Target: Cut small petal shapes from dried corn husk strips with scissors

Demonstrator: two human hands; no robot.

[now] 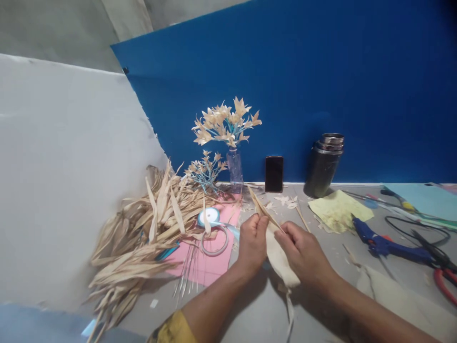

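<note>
Between my two hands, over the near middle of the table, is a pale dried corn husk (pixel 276 252). Its narrow folded tip points up and away, and its broad end hangs toward me with a thin strip dangling. My left hand (pixel 253 240) is closed, pinching the husk's left edge between thumb and fingers. From the other side my right hand (pixel 303 247) grips the right edge, thumb on top. Left of my hands lie a ribbon spool (pixel 208 216), a tape ring (pixel 224 247) and thin wires (pixel 187 271) on pink paper (pixel 200 267).
A heap of dried husks (pixel 135 238) covers the left side. Husk flowers (pixel 224 121) stand in a clear bottle (pixel 234 169) near a phone (pixel 274 174) and a dark flask (pixel 323 169). At right lie yellow paper (pixel 337 209), a blue glue gun (pixel 392 247) and red-handled pliers (pixel 442 286).
</note>
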